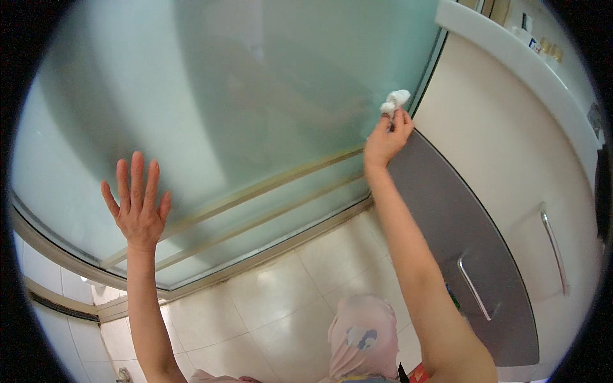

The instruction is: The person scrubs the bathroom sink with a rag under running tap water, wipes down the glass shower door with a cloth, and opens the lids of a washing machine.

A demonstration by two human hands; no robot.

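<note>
Left hand [138, 220], splayed open, points up the glass panel [287, 115]. Well apart, right hand [386, 143] pinches a white wad [397, 99].

1. And the frosted, greenish glass panel [281, 83] is lit palest on the left, crossed by broad, soft-edged dark bands.
2. Now a faint, blurry reflection is caught across its middle.
3. Pale sheen is thrown back by the glossy cream floor tiles [276, 290], softly shadowed in patches.
4. Straight edges are bowed towards the rim, and all four corners are swallowed by black!
</note>
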